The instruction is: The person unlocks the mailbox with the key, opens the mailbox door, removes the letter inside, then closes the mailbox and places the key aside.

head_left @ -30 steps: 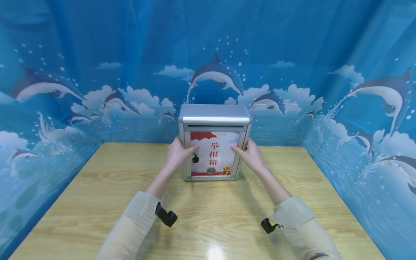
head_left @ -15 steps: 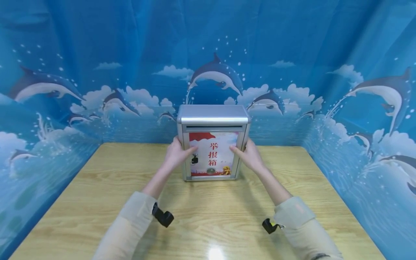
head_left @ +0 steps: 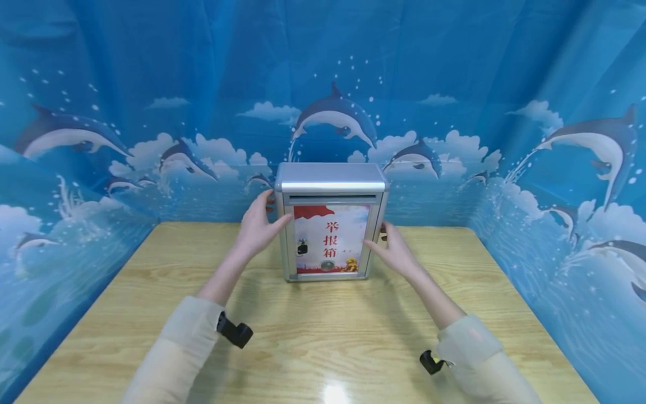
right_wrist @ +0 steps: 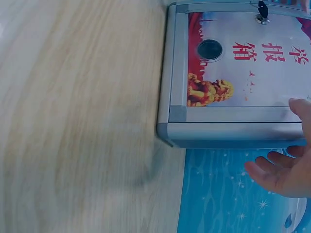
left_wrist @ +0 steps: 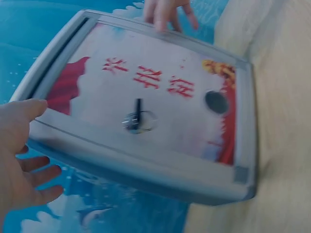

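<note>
A person's left hand (head_left: 257, 229) and right hand (head_left: 396, 252) are flanking a silver box (head_left: 331, 223), which is standing toward the back of a wood-grain table (head_left: 323, 331) before a blue dolphin-print curtain (head_left: 202, 62). The left is reaching higher up its side than the right, and both are holding thumb and fingers apart; whether the thumbs are touching the metal is unclear. A black key (left_wrist: 139, 112) is jutting from the front panel (left_wrist: 163, 99).
</note>
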The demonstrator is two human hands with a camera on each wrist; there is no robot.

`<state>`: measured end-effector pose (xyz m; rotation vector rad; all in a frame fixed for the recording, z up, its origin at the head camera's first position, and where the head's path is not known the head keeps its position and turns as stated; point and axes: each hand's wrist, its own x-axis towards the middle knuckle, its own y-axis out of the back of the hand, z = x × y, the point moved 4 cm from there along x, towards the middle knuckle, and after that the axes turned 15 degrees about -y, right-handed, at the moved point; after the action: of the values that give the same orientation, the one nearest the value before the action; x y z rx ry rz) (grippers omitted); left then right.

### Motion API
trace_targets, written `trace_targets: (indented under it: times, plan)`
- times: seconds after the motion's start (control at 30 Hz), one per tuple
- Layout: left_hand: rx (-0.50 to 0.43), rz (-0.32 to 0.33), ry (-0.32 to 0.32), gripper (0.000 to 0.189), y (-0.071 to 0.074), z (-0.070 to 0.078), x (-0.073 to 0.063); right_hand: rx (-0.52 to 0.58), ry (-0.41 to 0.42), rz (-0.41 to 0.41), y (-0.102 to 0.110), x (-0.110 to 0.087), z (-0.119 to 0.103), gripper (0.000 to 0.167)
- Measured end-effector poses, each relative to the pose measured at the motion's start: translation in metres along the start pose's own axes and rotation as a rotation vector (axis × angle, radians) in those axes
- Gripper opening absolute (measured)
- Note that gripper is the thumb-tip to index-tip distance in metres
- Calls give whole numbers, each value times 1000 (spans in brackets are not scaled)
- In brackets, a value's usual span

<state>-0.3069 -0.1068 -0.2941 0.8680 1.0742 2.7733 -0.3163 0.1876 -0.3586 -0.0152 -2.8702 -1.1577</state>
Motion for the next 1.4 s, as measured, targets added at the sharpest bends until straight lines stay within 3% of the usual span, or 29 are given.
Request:
trace_targets:
  times: [0.13,0.3,0.4,0.53,0.7,0.83,1.1,1.27,1.4]
  plan:
    - [117,18,-147,65,18,14,7,-168,5,-6,-1,-11,6,68]
    - [254,7,-307,55,37,32,18,-402,-12,-27,-2,-24,6,56]
    - [305,-52,-364,51,43,40,27,-536,-34,-76,-5,-32,1,46]
    - [369,-191,-402,46,43,51,36,-631,-15,-153,-13,-44,-13,41]
    - [404,-308,-412,39,41,61,44,-624,25,-233,-23,-57,-33,48]
    - [399,-329,-406,34,40,66,49,-613,36,-272,-30,-59,-44,52]
    - [377,-345,-404,31,38,64,51,-577,108,-317,-50,-51,-66,44]
    - [416,-335,-466,27,36,64,54,-480,195,-278,-65,-43,-88,41]
    - [450,-330,-500,23,36,62,54,-432,272,-147,-76,-36,-106,37]
